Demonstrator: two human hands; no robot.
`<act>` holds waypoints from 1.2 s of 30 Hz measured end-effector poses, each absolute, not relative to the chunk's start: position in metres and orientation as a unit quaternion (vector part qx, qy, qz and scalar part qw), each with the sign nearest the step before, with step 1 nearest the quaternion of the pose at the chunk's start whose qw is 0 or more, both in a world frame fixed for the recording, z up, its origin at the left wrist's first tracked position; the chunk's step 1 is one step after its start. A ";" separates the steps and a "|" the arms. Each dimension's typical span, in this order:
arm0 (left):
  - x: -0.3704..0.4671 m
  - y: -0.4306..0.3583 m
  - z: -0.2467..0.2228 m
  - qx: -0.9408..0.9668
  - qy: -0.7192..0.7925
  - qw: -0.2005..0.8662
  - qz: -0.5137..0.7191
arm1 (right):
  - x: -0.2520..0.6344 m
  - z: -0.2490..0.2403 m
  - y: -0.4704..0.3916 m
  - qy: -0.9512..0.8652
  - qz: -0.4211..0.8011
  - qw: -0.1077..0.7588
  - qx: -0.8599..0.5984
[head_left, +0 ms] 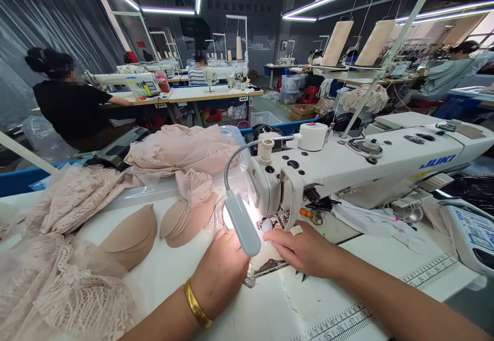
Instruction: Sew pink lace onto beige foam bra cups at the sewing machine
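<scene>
My left hand (221, 271) lies at the front of the sewing machine (347, 161), its fingers curled on a piece of pale pink lace fabric (211, 221). A grey gooseneck lamp (243, 225) hides part of those fingers and of the fabric. Just right of the needle area is my right hand (309, 248), thumb and fingers drawn together, with a small beige wrap (296, 230) on one finger. What its fingertips hold, if anything, is hidden. Left of my left hand lie stacked beige bra cups (189, 222) with a lace-covered cup (195, 187) on them.
More bra cups (133, 238) and lace pieces (85, 300) cover the table's left side. Behind them a plastic tub (235, 140) holds a fabric heap (181, 148). White cloth (378, 222) and a control box (469, 233) are at right. A co-worker (69, 99) sits at left.
</scene>
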State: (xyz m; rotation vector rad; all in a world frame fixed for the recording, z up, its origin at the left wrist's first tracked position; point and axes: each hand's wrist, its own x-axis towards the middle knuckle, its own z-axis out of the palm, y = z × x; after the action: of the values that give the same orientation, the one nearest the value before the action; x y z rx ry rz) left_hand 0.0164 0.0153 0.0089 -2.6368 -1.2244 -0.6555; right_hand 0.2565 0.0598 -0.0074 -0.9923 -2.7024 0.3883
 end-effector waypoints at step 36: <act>0.019 0.005 -0.002 -0.879 -0.441 0.095 -0.156 | 0.260 -0.026 0.054 -0.939 0.013 0.146 -0.312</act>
State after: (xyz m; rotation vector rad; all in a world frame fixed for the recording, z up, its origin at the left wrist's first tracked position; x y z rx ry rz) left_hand 0.0190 0.0053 -0.0023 -2.6053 -1.3072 -0.4616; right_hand 0.2596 0.0536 -0.0255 -0.8977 -2.7038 0.0364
